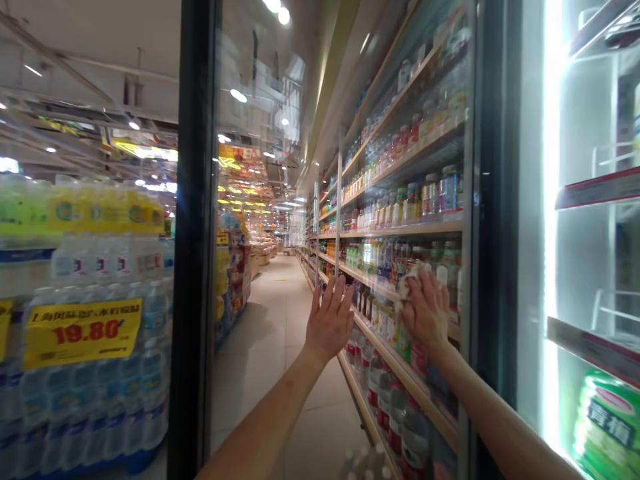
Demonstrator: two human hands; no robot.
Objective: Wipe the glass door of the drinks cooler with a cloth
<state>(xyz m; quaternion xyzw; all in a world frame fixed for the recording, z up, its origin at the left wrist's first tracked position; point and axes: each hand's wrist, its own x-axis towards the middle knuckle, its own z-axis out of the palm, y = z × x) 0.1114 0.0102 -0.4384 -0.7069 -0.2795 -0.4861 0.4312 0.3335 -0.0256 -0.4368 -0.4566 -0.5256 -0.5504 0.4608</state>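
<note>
A tall glass door (280, 200) with a black frame stands swung out in front of me. My left hand (329, 320) lies flat against the glass, fingers stretched up and apart. My right hand (426, 310) presses a small white cloth (409, 279) against the same pane, a little to the right and at about the same height. Through the glass I see shelves of bottled drinks (400, 207) running along the aisle.
To the right is the lit interior of a cooler with wire racks (600, 193) and a green-labelled pack (607, 420) at the bottom. On the left stand stacked water bottles with a yellow 19.80 price sign (83, 331). The tiled aisle floor (280, 320) runs straight ahead.
</note>
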